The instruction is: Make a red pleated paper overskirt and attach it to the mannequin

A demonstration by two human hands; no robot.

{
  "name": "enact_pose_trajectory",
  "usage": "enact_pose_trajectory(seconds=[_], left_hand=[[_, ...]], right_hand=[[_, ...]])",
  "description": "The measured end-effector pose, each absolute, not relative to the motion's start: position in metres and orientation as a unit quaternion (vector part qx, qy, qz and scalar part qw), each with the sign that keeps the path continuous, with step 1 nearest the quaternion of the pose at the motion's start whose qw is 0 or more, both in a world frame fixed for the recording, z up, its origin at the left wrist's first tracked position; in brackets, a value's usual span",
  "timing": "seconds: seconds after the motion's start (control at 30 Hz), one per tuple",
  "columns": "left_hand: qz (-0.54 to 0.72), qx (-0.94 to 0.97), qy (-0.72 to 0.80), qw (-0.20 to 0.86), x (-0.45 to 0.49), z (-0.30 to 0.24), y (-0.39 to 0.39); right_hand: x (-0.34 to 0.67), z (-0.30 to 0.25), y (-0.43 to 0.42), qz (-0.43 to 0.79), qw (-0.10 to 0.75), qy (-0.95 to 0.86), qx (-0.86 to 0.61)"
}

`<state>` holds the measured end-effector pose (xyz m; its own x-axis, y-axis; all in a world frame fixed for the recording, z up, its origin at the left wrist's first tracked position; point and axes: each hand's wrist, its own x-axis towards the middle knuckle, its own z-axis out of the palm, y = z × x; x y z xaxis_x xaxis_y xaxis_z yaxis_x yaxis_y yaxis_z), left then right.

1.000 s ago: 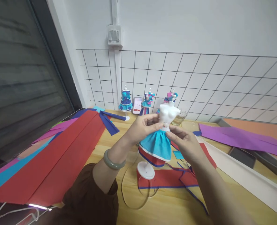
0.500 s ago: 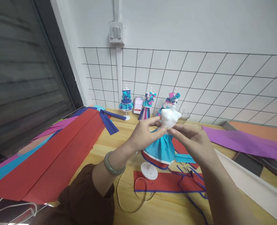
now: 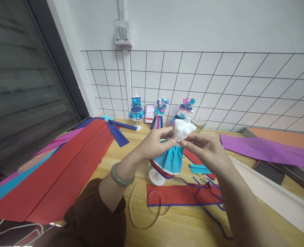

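Observation:
Between my hands a small white mannequin (image 3: 184, 128) leans on its round white base (image 3: 156, 177). It wears a layered paper skirt (image 3: 171, 159), light blue on top with a white edge, red and dark blue beneath. My left hand (image 3: 158, 140) grips the waist from the left, thumb at the front. From the right, my right hand (image 3: 202, 144) pinches the same waist, its thumb close to the left thumb. The torso above is bare. What the fingers do behind the waist is hidden.
Three dressed mannequins, one in blue frills (image 3: 136, 109), stand by the wall near a phone (image 3: 150, 113). Red paper sheets (image 3: 64, 171) lie left. A red strip with blue edging (image 3: 180, 195) and a loop of cord (image 3: 144, 227) lie in front. Purple paper (image 3: 265, 150) is at right.
Both hands and the mannequin sit slightly further left in view, and the mannequin's base has shifted up and left. The thumbs stay at the waist; the camera view has shifted slightly.

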<state>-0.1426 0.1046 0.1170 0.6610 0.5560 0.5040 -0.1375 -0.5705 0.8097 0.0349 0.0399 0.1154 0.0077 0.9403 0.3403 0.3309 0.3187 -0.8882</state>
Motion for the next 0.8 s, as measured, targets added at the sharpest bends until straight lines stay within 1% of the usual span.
enact_pose_trajectory(seconds=[0.1,0.3,0.43,0.53,0.67,0.8], left_hand=[[0.388,0.802,0.130,0.435,-0.145,0.116,0.108],[0.378,0.801,0.111,0.451,-0.143,0.115,0.109],[0.425,0.780,0.160,0.429,-0.134,0.107,0.108],[0.462,0.765,0.147,0.424,-0.126,0.099,0.109],[0.483,0.782,0.136,0.370,-0.117,0.089,0.115],[0.471,0.813,0.153,0.307,-0.113,0.083,0.122]], right_hand=[[0.032,0.115,0.040,0.273,0.501,-0.647,-0.506],[0.034,0.112,0.043,0.214,0.506,-0.648,-0.528],[0.036,0.114,0.043,0.181,0.499,-0.671,-0.518],[0.038,0.117,0.040,0.146,0.503,-0.683,-0.509],[0.043,0.118,0.041,0.100,0.496,-0.691,-0.516],[0.051,0.111,0.050,0.074,0.464,-0.714,-0.520]])
